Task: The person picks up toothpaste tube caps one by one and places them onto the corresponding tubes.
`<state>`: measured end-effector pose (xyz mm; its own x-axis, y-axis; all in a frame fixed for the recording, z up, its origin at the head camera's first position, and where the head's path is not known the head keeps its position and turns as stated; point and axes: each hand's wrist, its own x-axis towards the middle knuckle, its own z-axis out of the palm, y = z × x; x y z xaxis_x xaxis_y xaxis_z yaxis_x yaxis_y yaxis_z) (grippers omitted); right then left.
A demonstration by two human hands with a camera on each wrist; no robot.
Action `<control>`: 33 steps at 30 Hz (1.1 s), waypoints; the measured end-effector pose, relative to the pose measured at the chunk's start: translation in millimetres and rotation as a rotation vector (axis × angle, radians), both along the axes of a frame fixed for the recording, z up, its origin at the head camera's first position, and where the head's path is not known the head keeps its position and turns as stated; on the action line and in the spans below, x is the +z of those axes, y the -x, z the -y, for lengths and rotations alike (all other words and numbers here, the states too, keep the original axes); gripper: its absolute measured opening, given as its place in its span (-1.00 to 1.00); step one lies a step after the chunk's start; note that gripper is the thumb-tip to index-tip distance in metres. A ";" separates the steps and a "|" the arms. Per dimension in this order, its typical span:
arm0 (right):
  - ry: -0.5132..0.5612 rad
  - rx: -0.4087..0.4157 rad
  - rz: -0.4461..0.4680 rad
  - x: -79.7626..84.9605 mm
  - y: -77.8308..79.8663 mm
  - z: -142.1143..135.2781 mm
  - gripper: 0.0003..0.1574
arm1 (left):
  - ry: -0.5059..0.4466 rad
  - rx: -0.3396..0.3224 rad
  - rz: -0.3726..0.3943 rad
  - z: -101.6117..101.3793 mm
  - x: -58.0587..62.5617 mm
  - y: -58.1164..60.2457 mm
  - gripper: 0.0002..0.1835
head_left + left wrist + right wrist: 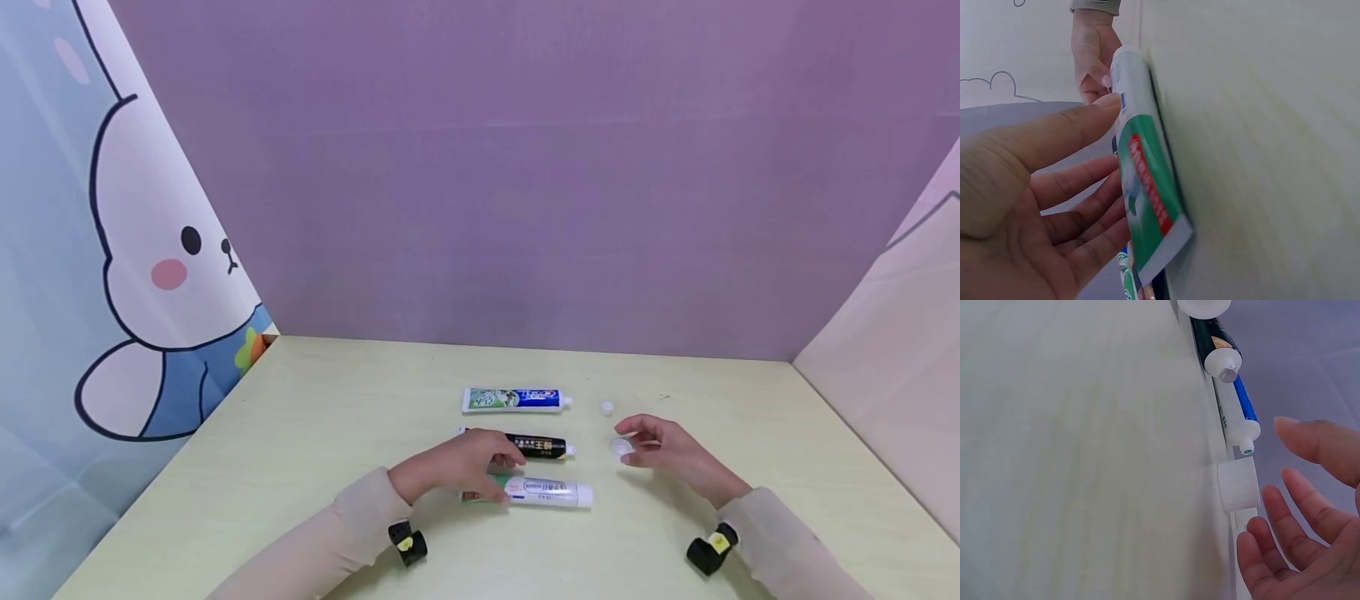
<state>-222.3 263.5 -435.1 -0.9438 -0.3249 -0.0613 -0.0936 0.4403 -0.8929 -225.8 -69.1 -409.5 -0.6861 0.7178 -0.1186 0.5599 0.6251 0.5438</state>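
Three toothpaste tubes lie roughly parallel on the table, nozzle ends to the right. My left hand [472, 460] is over the nearest one, a white and green toothpaste tube [551, 492] with its wide white cap on. In the left wrist view, the thumb and spread fingers lie alongside that tube. Partly hidden under this hand is a black toothpaste tube [543, 447] with a bare nozzle. My right hand [667, 450] is right beside a loose white cap [1239, 484], its fingers spread and loosely bent, with nothing gripped.
Farthest back lies a blue and green toothpaste tube [517, 400], uncapped. A smaller white cap [607, 408] sits to its right. A purple backdrop [480, 183] borders the table's [360, 400] back edge, and a rabbit-print cloth [135, 275] hangs at the left.
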 end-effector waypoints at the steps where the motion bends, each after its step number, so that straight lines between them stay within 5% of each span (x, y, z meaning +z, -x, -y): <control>1: -0.001 0.000 0.002 0.0 -0.2 0.2 -0.41 | -0.007 0.002 -0.005 0.5 0.9 0.8 -0.47; 18: -0.021 0.057 0.057 -1.4 3.1 -1.4 -0.34 | -0.081 0.056 -0.087 9.4 7.3 20.7 -0.56; 33: -0.060 0.028 0.071 -1.6 3.6 0.6 -0.43 | -0.059 0.057 -0.075 8.0 -3.8 36.2 -0.55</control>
